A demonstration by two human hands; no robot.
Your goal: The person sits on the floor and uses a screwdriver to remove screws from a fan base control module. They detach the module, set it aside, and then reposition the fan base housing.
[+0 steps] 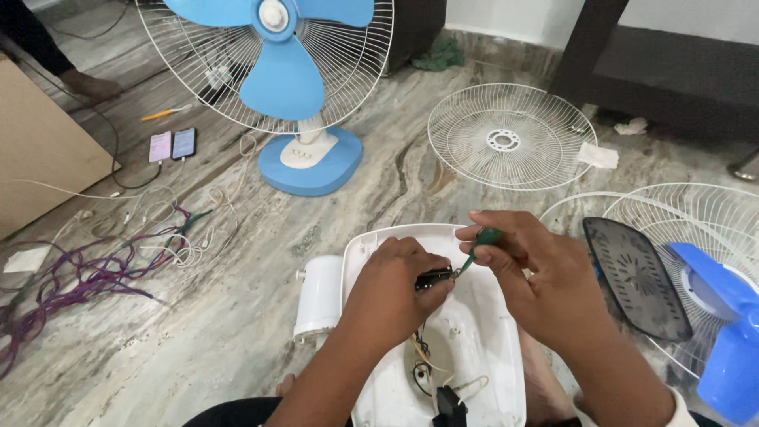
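My left hand (391,289) pinches a small black switch part (434,278) over the upturned white fan base (482,348). My right hand (538,273) grips a green-handled screwdriver (482,239) whose tip meets that black part. Thin wires (423,356) run from the part down into the hollow of the base. A white cylindrical motor housing (319,296) lies against the base's left side.
A blue table fan (292,95) without its front guard stands ahead. A loose white grille (510,146) lies at the right, a black plate (636,277) and blue fan parts (723,316) nearer. Tangled cables (95,261), two phones (171,145) and a wooden board (39,150) are left.
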